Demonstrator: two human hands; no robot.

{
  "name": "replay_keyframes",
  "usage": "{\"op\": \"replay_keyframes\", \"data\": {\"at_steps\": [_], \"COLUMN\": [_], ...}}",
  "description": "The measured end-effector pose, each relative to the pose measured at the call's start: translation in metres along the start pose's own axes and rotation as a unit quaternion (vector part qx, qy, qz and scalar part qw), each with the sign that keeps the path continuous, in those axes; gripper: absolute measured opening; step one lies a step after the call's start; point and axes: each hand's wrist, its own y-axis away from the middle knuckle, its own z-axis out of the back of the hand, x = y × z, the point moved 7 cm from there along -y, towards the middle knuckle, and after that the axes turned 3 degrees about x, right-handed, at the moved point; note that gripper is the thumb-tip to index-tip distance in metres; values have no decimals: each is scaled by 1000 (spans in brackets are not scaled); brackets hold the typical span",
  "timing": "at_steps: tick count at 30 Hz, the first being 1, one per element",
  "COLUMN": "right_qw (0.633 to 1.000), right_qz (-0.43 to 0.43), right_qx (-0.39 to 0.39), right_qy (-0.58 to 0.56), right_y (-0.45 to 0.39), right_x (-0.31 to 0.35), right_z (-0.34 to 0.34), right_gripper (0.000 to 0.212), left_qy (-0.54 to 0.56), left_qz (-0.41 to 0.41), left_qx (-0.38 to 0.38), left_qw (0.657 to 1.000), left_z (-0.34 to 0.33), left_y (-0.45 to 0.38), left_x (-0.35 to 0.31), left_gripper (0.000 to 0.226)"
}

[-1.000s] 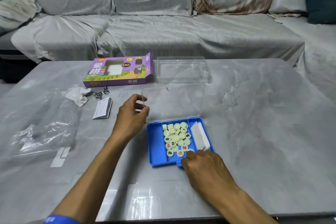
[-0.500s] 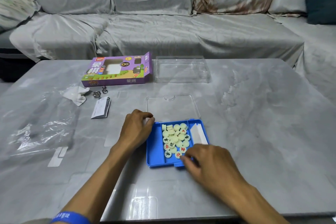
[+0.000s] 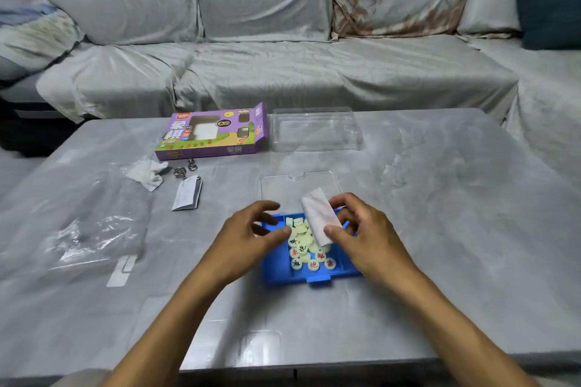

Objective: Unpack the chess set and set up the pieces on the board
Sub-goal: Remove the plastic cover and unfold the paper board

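Right hand (image 3: 364, 232) pinches folded white sheet (image 3: 319, 217) over blue tray (image 3: 317, 278) at frame centre, left hand (image 3: 248, 232) loosely open beside it.

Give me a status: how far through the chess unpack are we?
Done: the purple box is emptied and the blue case lies open, its clear lid folded back flat. In hand: the right hand pinches the folded white sheet, probably the board, above the case; the left hand reaches toward it. Left: unfolding the sheet and placing the pieces, all of them in the case.
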Motion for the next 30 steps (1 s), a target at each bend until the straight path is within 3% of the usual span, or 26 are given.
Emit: {"op": "replay_keyframes", "data": {"at_steps": [2,3,7,9,11,13,17,22,26,30], "right_qw": [966,952,951,980,999,972,918,893,899,905], "right_qz": [-19,-20,-31,-27,15,113,213,160,115,5], "right_qx": [69,92,118,70,1,-29,46,118,153,160], "right_qy": [-248,-291,-283,-182,42,205,331,403,393,394], "right_y": [6,8,11,7,5,9,27,29,31,38], "right_x": [8,11,11,6,5,15,22,11,1,-29], "right_z": [-6,-11,-29,-27,-23,-36,-89,-100,-78,-34], "right_gripper": [17,17,16,12,7,10,18,33,18,16], "left_qy": [38,57,149,86,-11,-87,-15,7,24,31], "left_qz": [-48,-69,-58,-45,-38,-30,-5,3,25,81], "left_qx": [43,59,76,27,-51,-127,-169,-152,-163,-154], "left_qw": [997,994,984,995,998,988,986,988,986,984], "left_z": [-9,-12,-13,-4,12,31,39,20,17,8], "left_y": [0,1,-1,-7,-14,-17,-22,-30,-39,-44], "left_x": [-12,-18,-19,-9,1,7,18,18,21,39], "left_gripper": [64,65,27,18,20,26,32,32,25,24]}}
